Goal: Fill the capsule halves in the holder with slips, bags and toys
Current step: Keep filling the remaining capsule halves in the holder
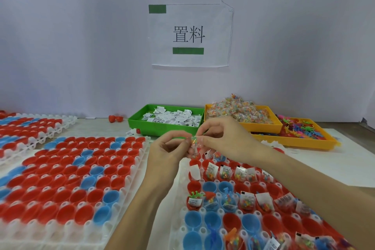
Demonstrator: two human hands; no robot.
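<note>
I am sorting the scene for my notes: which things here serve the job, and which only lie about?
Job: clear small bag pinched by left hand and right hand; white holder with capsule halves; green slip tray; yellow bag tray; yellow toy tray.

Lying about: paper wall sign; loose red capsules.

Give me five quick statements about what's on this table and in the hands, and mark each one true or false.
1. Both hands, left and right, pinch a small clear bag. True.
2. The green tray holds coloured toys. False: it holds white paper slips.
3. The holder on the left has only empty capsule halves. True.
4. The sign lies flat on the table. False: it hangs on the wall.
5. The bags fill a yellow tray. True.
</note>
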